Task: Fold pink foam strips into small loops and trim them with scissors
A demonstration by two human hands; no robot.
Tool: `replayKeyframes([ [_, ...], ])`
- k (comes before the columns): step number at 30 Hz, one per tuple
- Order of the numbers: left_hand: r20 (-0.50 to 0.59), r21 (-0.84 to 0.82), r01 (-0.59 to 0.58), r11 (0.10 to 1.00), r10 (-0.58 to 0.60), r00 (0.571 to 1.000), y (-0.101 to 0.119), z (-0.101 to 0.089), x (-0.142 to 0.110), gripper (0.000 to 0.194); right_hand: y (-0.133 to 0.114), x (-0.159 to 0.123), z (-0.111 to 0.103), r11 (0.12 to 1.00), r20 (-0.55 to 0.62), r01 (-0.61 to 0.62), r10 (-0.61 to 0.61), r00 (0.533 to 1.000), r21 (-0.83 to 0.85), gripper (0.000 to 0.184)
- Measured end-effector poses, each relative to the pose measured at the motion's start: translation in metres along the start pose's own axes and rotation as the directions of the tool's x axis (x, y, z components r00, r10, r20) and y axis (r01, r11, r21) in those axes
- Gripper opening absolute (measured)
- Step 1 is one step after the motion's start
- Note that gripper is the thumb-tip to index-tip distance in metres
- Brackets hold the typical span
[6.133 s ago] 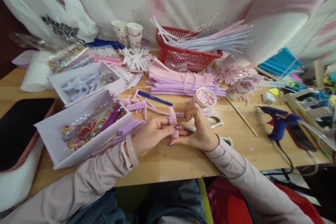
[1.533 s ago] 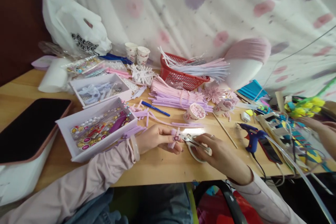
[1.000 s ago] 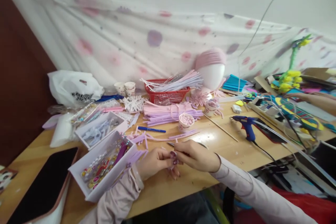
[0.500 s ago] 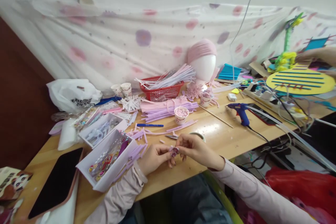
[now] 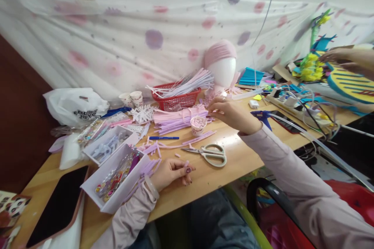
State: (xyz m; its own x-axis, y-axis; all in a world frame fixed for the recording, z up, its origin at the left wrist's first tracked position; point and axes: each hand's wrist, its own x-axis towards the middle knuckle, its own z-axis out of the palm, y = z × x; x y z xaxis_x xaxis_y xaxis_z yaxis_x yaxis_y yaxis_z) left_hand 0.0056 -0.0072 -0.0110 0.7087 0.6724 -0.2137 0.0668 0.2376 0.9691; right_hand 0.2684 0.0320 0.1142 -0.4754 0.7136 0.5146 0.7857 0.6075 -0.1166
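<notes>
Grip: the left hand (image 5: pixel 171 174) pinches a small purple piece (image 5: pixel 187 163) between thumb and fingers, above the near edge of the table (image 5: pixel 239 163). Whether the right hand (image 5: pixel 233 114), set farther off, holds anything cannot be told; its fingertips are too small and blurred.

Handling of the purple piece: judged very light, soft and compressible, with little risk of breakage. Too firm a pinch would probably flatten it. Take hold at its edges with the fingertips, leaving the middle uncovered. Most of it is hidden by the fingers, so its exact shape cannot be confirmed.

To the left, purple strips (image 5: pixel 149 168) lie between the left wrist and a white box (image 5: pixel 125 183) of beaded parts. These look slender and pliable; lift one at a time, near mid-length, to limit tangling.

Beyond the left hand, to the right, scissors (image 5: pixel 202 150) lie flat, blades toward the left. They should be stiff and the heavier item here; take hold by the handle loops only.

Farther, a blue pen (image 5: pixel 164 138) lies left of a paper cup (image 5: pixel 198 132) filled with pale pink pieces. The cup wall is likely thin; support it low and do not squeeze. The right hand's fingertips are near the cup's right side; contact cannot be confirmed.

At the far side, a bundle of pink strips (image 5: pixel 182 115) lies before a red basket (image 5: pixel 178 102).
</notes>
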Motion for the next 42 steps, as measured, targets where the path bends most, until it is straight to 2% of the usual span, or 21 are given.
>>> replayKeyframes([
  [5, 0.007, 0.004, 0.008, 1.000, -0.008, 1.000, 0.000, 0.001, -0.001, 0.044, 0.004, 0.014, 0.015, 0.995, 0.164, 0.018, -0.001, 0.986, -0.099, 0.014],
  [10, 0.021, 0.009, 0.003, 1.000, -0.003, 1.000, 0.004, 0.003, -0.001, 0.045, 0.006, 0.017, 0.031, 0.998, 0.286, -0.017, 0.035, 0.958, -0.063, 0.015],
  [17, 0.015, 0.012, -0.004, 1.000, 0.003, 1.000, 0.002, 0.001, 0.000, 0.045, 0.011, 0.011, 0.052, 0.998, 0.315, -0.062, 0.057, 0.948, 0.008, 0.013],
  [24, 0.012, -0.007, -0.004, 1.000, 0.004, 1.000, 0.001, 0.001, 0.000, 0.044, 0.016, 0.012, 0.046, 0.993, 0.299, -0.114, 0.097, 0.949, 0.042, 0.006],
  [26, 0.010, -0.017, -0.006, 1.000, 0.006, 1.000, 0.001, 0.001, 0.000, 0.043, 0.010, 0.012, 0.042, 0.991, 0.271, -0.133, 0.127, 0.954, 0.006, 0.008],
  [27, 0.020, -0.027, -0.004, 1.000, 0.005, 1.000, 0.001, 0.000, -0.001, 0.043, 0.004, 0.011, 0.041, 0.989, 0.215, -0.145, 0.143, 0.966, -0.007, 0.010],
  [29, 0.087, -0.045, 0.025, 0.999, -0.021, 0.996, 0.002, -0.002, -0.002, 0.042, -0.012, 0.004, 0.042, 0.985, 0.085, -0.174, 0.173, 0.981, 0.007, 0.016],
  [30, 0.140, -0.051, 0.049, 0.997, -0.042, 0.989, 0.002, -0.003, -0.002, 0.042, -0.021, -0.001, 0.045, 0.981, 0.058, -0.191, 0.188, 0.980, 0.046, 0.019],
  [33, 0.273, -0.059, 0.112, 0.992, -0.092, 0.958, 0.003, -0.007, -0.004, 0.041, -0.048, -0.019, 0.065, 0.960, 0.231, -0.256, 0.226, 0.946, 0.110, 0.023],
  [35, 0.290, -0.071, 0.119, 0.990, -0.094, 0.953, 0.003, -0.009, -0.004, 0.042, -0.058, -0.030, 0.083, 0.958, 0.322, -0.280, 0.249, 0.913, 0.054, 0.030],
  [37, 0.282, -0.083, 0.117, 0.990, -0.089, 0.955, 0.002, -0.010, -0.004, 0.043, -0.061, -0.035, 0.099, 0.958, 0.377, -0.285, 0.254, 0.890, 0.027, 0.024],
  [39, 0.278, -0.093, 0.113, 0.989, -0.083, 0.957, 0.001, -0.011, -0.005, 0.042, -0.059, -0.035, 0.107, 0.961, 0.386, -0.275, 0.251, 0.888, 0.007, 0.014],
  [42, 0.304, -0.104, 0.119, 0.987, -0.083, 0.949, 0.002, -0.011, -0.006, 0.039, -0.056, -0.031, 0.108, 0.964, 0.323, -0.264, 0.247, 0.913, 0.009, 0.018],
])
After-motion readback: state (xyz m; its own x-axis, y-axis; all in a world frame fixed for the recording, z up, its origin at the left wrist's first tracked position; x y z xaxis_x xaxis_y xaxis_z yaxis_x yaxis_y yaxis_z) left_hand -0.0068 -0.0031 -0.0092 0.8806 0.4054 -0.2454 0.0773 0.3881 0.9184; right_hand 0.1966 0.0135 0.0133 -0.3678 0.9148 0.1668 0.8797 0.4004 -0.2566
